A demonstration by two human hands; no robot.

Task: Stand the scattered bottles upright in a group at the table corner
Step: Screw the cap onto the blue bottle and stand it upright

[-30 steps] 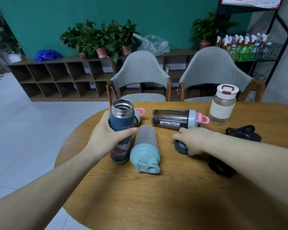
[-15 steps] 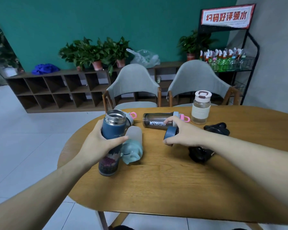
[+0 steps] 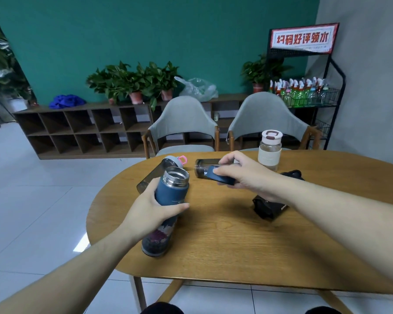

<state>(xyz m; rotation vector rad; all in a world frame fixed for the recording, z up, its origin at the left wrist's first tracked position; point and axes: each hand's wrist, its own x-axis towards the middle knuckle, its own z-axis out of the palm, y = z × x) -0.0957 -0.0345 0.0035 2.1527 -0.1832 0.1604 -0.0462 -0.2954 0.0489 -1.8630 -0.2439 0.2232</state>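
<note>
My left hand grips a blue flask with an open steel mouth, held tilted over the wooden table. My right hand holds the flask's dark blue lid in the air, right of the flask's mouth. A smoky bottle with a grey and pink cap lies behind the flask. A second dark shaker lies behind my right hand. A glass bottle with a cream lid stands upright at the far side. A black bottle lies under my right forearm.
Two grey chairs stand against the table's far edge. A low wooden shelf with potted plants runs along the green wall. A black wire rack of drink bottles stands at the right. White tiled floor lies to the left.
My right hand lifted the blue lid off the table and carried it up toward the flask's mouth. My left hand raised and tilted the flask. The view pulled back; the pale blue bottle is out of sight.
</note>
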